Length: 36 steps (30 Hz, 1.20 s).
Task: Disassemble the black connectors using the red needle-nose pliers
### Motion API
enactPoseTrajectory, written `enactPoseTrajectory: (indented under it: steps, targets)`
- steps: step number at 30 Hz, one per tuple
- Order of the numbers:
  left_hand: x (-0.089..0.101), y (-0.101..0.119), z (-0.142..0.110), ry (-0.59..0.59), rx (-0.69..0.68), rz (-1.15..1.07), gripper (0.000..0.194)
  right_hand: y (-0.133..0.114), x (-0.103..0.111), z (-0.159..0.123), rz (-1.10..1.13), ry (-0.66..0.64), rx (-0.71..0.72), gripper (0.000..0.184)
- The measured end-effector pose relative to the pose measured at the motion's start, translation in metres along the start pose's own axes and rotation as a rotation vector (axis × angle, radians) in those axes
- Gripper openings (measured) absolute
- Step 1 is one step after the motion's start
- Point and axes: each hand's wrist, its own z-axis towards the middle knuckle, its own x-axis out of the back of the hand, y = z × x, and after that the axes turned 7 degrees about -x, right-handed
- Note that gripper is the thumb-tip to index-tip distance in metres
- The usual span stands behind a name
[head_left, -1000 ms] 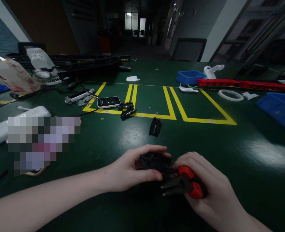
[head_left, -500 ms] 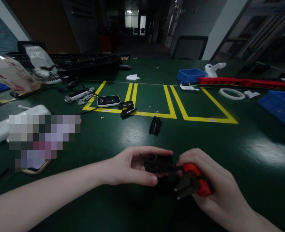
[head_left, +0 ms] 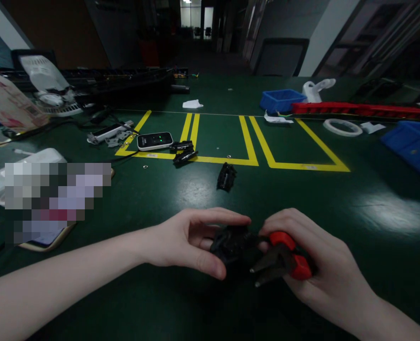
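Note:
My left hand curls around a dark black plastic part, thumb below and fingers above it. In my right hand is a pair of pliers with red handles, its jaws slightly apart and pointing down to the left. The thumb and fingertips of that hand come close to the right end of the black part; whether they pinch it is too dark to tell. Beyond my hands, a similar black part lies on the green table, and more black pieces rest by the yellow tape.
A black-faced device with green lights lies left of centre, and a phone sits near my left forearm. Blue bins, a tape roll and a long red strip occupy the right. Yellow tape marks the table.
The black part has turned and tilted slightly in my left hand. The pliers' jaws have shifted a little left and up. The whole scene sits slightly higher in the picture as the camera tips down.

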Motion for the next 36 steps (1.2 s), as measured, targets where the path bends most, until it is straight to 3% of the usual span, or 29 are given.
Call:
enactPoseTrajectory:
  steps: [8, 16, 26, 36]
  targets:
    - [-0.003, 0.001, -0.002, 0.084, -0.03, 0.052, 0.083, 0.013, 0.015, -0.002, -0.23, 0.024, -0.022, 0.027]
    - [-0.003, 0.0, -0.008, 0.127, -0.122, 0.281, 0.098, 0.009, 0.013, -0.001, -0.292, 0.007, -0.005, 0.027]
    - [-0.005, 0.0, -0.003, 0.15, -0.184, 0.398, 0.084, 0.007, 0.014, -0.004, -0.323, -0.025, 0.016, 0.018]
    - [-0.001, -0.004, -0.005, 0.143, -0.277, 0.477, 0.085, 0.008, 0.014, -0.004, -0.332, -0.051, 0.011, 0.012]
